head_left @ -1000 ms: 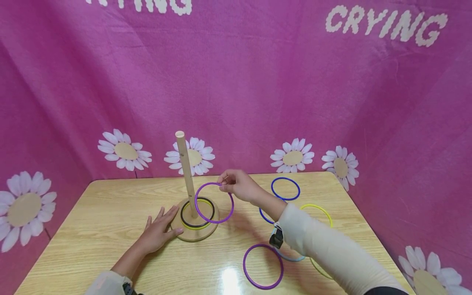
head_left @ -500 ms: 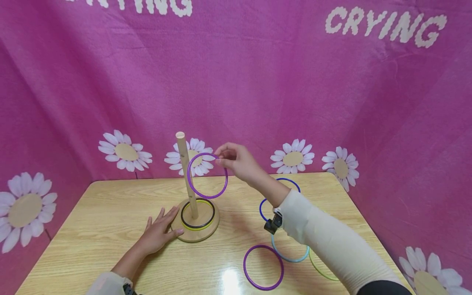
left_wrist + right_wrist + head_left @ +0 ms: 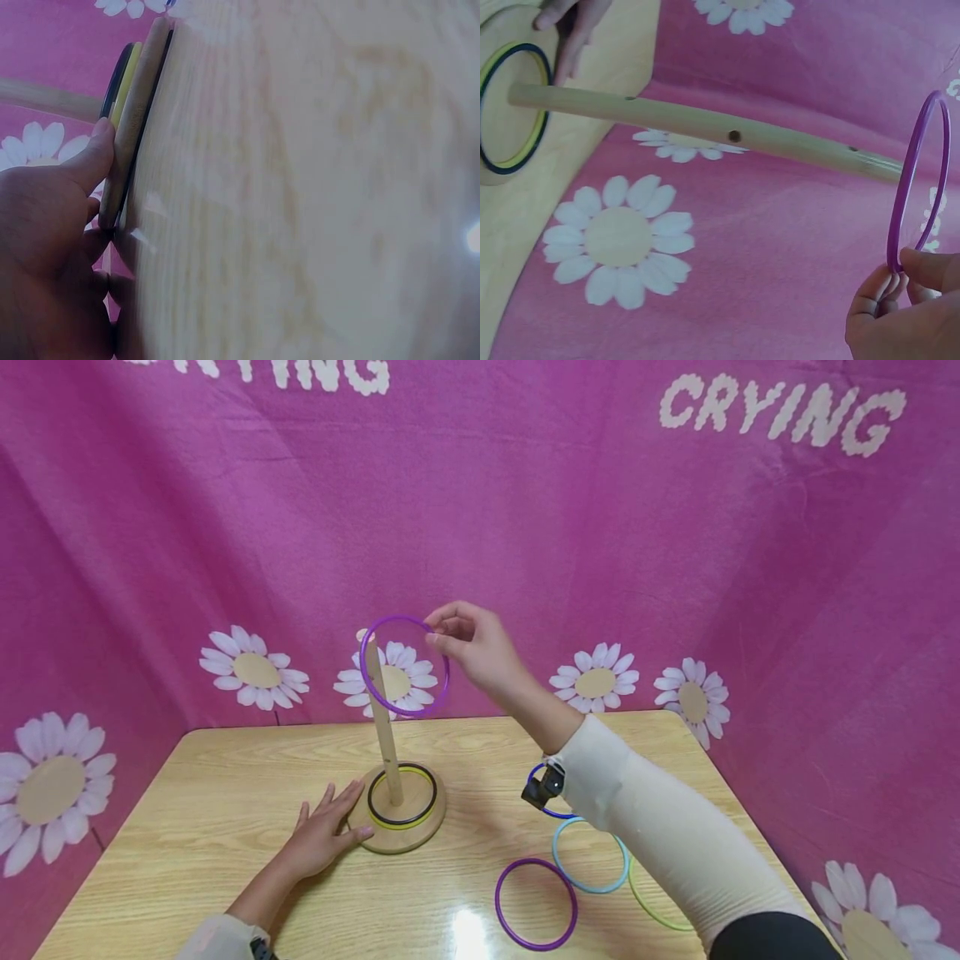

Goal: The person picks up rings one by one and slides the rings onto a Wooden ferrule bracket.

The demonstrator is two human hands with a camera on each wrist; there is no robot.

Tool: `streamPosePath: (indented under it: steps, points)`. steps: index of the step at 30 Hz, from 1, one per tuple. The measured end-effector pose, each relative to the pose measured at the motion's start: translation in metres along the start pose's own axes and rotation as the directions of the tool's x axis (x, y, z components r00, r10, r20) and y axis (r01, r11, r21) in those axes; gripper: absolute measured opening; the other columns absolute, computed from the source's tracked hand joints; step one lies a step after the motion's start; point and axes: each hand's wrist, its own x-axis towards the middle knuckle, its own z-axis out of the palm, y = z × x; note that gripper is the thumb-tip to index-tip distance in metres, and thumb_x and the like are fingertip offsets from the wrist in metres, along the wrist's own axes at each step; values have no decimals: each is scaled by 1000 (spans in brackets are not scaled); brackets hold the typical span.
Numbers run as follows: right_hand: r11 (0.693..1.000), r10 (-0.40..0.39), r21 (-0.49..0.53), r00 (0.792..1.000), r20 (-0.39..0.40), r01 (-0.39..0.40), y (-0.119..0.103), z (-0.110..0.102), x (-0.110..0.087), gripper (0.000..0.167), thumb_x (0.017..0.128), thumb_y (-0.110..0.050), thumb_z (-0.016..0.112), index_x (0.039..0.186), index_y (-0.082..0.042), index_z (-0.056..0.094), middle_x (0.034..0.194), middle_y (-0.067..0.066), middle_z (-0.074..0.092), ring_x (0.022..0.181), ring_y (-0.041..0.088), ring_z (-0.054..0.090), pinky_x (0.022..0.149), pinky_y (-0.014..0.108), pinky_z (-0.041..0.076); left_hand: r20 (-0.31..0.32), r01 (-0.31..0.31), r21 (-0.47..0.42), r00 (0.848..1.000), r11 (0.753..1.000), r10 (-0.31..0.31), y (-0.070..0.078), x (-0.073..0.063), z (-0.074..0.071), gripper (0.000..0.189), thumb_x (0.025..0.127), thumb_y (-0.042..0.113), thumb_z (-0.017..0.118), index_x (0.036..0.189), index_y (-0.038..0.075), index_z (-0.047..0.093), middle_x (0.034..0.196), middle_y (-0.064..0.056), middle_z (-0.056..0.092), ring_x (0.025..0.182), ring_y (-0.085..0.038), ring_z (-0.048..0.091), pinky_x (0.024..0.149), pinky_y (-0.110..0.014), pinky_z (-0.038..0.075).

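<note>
Writing first: pink cloth (image 3: 480, 527) behind the desk (image 3: 247, 777) has "CRYING" (image 3: 787, 410) in puffy white capitals, upper right in head view. Second white word (image 3: 326, 373), upper left, is cut by the frame edge; its ending reads "ING". Right wrist view catches letter fragments at the right edge, too partial to read. White flowers (image 3: 594, 682) run along the cloth's lower part.

Purple ring (image 3: 900, 195) is up at the top of the wooden pole (image 3: 385, 731), tilted, not around it. In head view its rim crosses in front of the pole; contact, can't tell. Right hand (image 3: 483, 652): grip clamped on that ring, thumb and fingers pinching the rim. Left hand (image 3: 318, 839): grip apart, fingers spread, at the left side of the round base (image 3: 393, 842), thumb touching its edge.

Black ring (image 3: 436, 793) sits on yellow ring (image 3: 397, 827), both around the pole's foot.

Desk, right side: second purple ring (image 3: 498, 906), light-blue ring (image 3: 596, 890) right up against it, then dark blue ring (image 3: 557, 815) and yellow-green ring (image 3: 643, 906). In the way: beige sleeve (image 3: 645, 810) hides part of the yellow-green one; sleeve plus black wrist camera (image 3: 542, 787) cover much of the dark blue one.
</note>
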Motion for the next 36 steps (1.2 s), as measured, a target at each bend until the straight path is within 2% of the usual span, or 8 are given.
streamPosePath:
  steps: [1, 8, 15, 19, 26, 36]
  points:
    - [1000, -1, -2, 1000, -5, 1, -2, 1, 1, 13, 94, 2, 71, 107, 0, 70, 88, 5, 68, 83, 13, 63, 77, 25, 53, -1, -1, -1, 1000, 1000, 1, 0, 0, 0, 89, 97, 51, 67, 164, 8, 27, 169, -17, 23, 156, -50, 3, 115, -75, -12]
    - [999, 29, -34, 998, -52, -31, -13, 12, 11, 14, 93, 0, 74, 107, -1, 73, 93, 10, 71, 88, 18, 66, 81, 30, 57, -4, -10, 0, 1000, 1000, 10, 1, -1, 0, 88, 97, 49, 67, 163, 7, 27, 169, -17, 23, 155, -50, 3, 115, -76, -11]
    - [992, 88, -81, 994, -62, -92, -6, 20, 17, 15, 93, 0, 74, 107, -2, 75, 104, 15, 76, 95, 26, 70, 80, 28, 58, -5, -11, -6, 1000, 1000, 11, 2, -2, -1, 88, 97, 48, 68, 163, 6, 27, 169, -18, 23, 155, -51, 4, 115, -76, -11]
    - [988, 115, -94, 992, -54, -120, 3, 24, 16, 15, 92, -1, 74, 107, -2, 75, 103, 15, 77, 93, 26, 71, 78, 28, 59, -6, -10, -8, 1000, 1000, 10, 2, -2, -1, 88, 97, 48, 68, 163, 5, 27, 169, -18, 23, 155, -50, 3, 115, -76, -12]
    - [981, 129, -136, 990, -64, -136, 26, 29, 12, 15, 91, -2, 75, 105, -1, 76, 100, 14, 76, 85, 15, 65, 71, 22, 53, -5, -12, 0, 1000, 1000, 12, 2, -1, -1, 88, 97, 48, 67, 163, 5, 27, 169, -18, 23, 155, -51, 3, 115, -76, -12]
    - [978, 153, -130, 985, -84, -163, 60, 36, 1, 13, 87, 4, 74, 100, 3, 76, 87, 11, 74, 77, 10, 60, 68, 18, 49, -8, -13, 4, 1000, 1000, 13, 3, -1, -1, 88, 97, 49, 67, 163, 5, 27, 168, -18, 24, 155, -51, 4, 115, -76, -11]
